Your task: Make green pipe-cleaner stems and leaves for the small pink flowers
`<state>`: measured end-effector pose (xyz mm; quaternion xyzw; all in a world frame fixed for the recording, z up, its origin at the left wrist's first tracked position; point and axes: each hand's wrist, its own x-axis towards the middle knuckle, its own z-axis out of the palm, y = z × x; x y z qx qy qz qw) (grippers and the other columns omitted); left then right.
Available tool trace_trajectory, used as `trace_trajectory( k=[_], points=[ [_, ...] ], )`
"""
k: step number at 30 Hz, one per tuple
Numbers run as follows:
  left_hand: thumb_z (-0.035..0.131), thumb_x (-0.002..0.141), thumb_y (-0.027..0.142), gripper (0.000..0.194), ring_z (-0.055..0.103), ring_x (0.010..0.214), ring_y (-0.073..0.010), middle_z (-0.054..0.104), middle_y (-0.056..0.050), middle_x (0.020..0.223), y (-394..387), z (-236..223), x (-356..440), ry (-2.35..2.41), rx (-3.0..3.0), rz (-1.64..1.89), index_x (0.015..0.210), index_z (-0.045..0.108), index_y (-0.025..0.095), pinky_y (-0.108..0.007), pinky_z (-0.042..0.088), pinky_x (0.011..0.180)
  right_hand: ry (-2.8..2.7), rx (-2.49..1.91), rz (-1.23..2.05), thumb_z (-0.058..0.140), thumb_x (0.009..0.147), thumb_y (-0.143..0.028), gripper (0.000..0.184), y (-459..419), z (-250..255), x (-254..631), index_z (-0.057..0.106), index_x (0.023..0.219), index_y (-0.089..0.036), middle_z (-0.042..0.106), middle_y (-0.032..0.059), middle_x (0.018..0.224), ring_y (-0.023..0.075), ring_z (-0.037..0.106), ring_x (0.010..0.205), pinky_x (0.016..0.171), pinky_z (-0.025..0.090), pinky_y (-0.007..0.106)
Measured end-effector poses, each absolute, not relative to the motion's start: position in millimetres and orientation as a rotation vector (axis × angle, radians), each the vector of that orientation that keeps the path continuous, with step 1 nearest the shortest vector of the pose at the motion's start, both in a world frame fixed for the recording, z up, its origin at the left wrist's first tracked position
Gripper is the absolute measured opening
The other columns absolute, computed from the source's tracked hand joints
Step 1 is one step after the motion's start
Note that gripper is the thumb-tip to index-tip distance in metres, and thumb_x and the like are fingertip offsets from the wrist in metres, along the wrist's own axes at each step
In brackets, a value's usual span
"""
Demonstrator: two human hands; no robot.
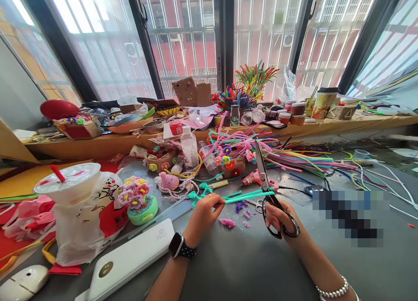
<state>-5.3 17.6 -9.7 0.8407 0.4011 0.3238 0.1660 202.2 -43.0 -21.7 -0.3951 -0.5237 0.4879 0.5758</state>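
My left hand (205,214) is closed on teal pipe cleaners (244,197), pinched between thumb and fingers, their straight ends pointing right. A bunched, looped teal part (200,194) shows to the left of that hand. In my right hand (281,217) are black-handled scissors (263,172), fingers through the loops and the blades pointing up. The teal ends reach the scissors near the pivot; whether they lie between the blades I cannot tell. Below them on the table lie pink fuzzy scraps (227,223) and purple scraps (241,206). A smaller pair of scissors (259,205) lies just behind.
A pink glue gun (256,177) lies behind the scissors, near a heap of pipe cleaners (300,158). At left stand a lidded cup in a bag (80,214), a green flower pot ornament (143,210) and a white power bank (133,262). A bottle (189,148) stands further back.
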Motion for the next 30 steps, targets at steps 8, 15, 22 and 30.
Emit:
trace_trajectory(
  k=[8,15,22,30],
  points=[
    [0.044,0.073,0.019,0.013,0.057,0.064,-0.0154,0.062,-0.002,0.069,30.8,-12.8,-21.6,1.6,2.251,1.225,0.073,0.057,0.017,-0.025,0.042,0.06,-1.431,-1.228,0.988,0.049,0.072,-0.04,0.025,-49.9,-12.8,221.4,0.045,0.061,-0.018,0.04,-0.0056,0.041,0.0092,0.04,0.04,0.047,0.038,0.024],
    [0.045,0.073,0.021,0.013,0.058,0.062,-0.0154,0.063,-0.002,0.067,28.8,-8.1,-21.7,1.719,2.208,1.182,0.071,0.057,0.017,-0.024,0.041,0.057,-1.98,-1.767,0.316,0.052,0.068,-0.036,0.022,-65.1,-27.9,272.3,0.045,0.054,-0.021,0.047,-0.0022,0.047,0.0125,0.042,0.044,0.044,0.028,0.024],
    [0.047,0.072,0.022,0.015,0.059,0.067,-0.0166,0.066,-0.003,0.075,27.9,-6.4,-22.8,1.709,2.156,1.193,0.076,0.061,0.019,-0.026,0.042,0.062,-2.104,-2.077,0.13,0.047,0.07,-0.043,0.023,-66.2,-34.2,305.3,0.054,0.064,-0.022,0.062,0.0048,0.061,0.0228,0.056,0.057,0.049,0.036,0.028],
    [0.055,0.066,0.027,0.017,0.062,0.061,-0.0162,0.067,-0.003,0.072,31.7,-5.2,-20.7,1.349,1.557,1.165,0.076,0.064,0.017,-0.025,0.047,0.06,-2.176,-2.14,0.527,0.058,0.059,-0.034,0.022,-60.7,-21.2,328.3,0.058,0.074,-0.019,0.063,0.0061,0.076,0.0221,0.058,0.07,0.059,0.043,0.027]
  ],
)
